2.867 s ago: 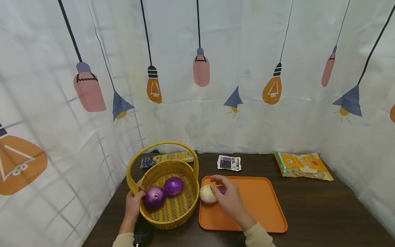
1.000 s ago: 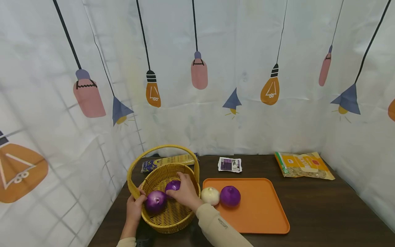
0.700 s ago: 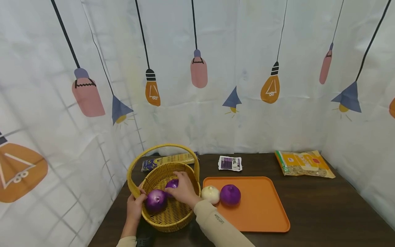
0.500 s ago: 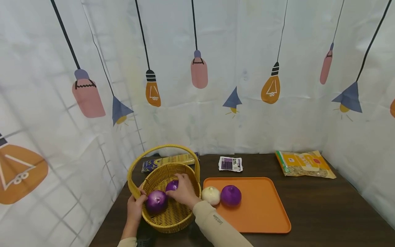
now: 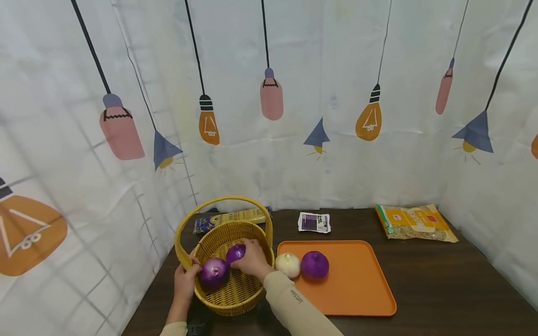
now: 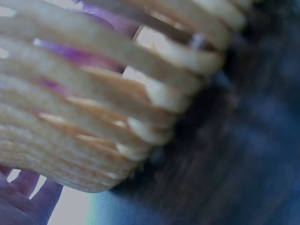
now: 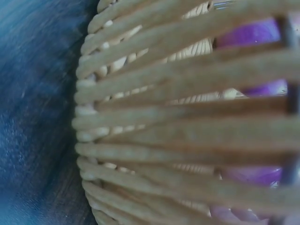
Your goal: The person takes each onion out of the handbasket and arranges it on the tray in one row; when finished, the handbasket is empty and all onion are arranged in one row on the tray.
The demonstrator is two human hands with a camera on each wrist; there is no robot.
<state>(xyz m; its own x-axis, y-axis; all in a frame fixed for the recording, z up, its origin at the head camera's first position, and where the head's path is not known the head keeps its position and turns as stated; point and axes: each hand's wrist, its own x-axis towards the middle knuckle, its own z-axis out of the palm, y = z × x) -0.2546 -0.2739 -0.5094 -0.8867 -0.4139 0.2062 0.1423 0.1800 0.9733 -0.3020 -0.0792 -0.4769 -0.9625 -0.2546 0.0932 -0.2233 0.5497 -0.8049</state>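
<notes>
In the head view my left hand [image 5: 183, 280] grips the left rim of the yellow woven basket [image 5: 229, 308], by the foot of its handle. My right hand [image 5: 253, 259] reaches inside over the basket's right side, fingers and thumb around a small purple onion [image 5: 235, 252]. A larger purple onion [image 5: 214, 272] lies against it on the left. To the right, a white onion [image 5: 288, 265] and another purple onion [image 5: 314, 265] sit side by side on the orange tray [image 5: 349, 294]. The wrist views mostly show basket weave, with purple behind the slats.
Behind the basket lies a long yellow-and-blue packet [image 5: 231, 219]. A small white-and-purple packet [image 5: 314, 222] is behind the tray, and a yellow-orange bag [image 5: 416, 222] lies at the back right. A patterned curtain [image 5: 252, 163] closes off the back and sides.
My right hand has left the purple onion on the tray and moved left into the basket. Its fingers have since shifted on the small onion, showing more of it. My left hand stays on the basket.
</notes>
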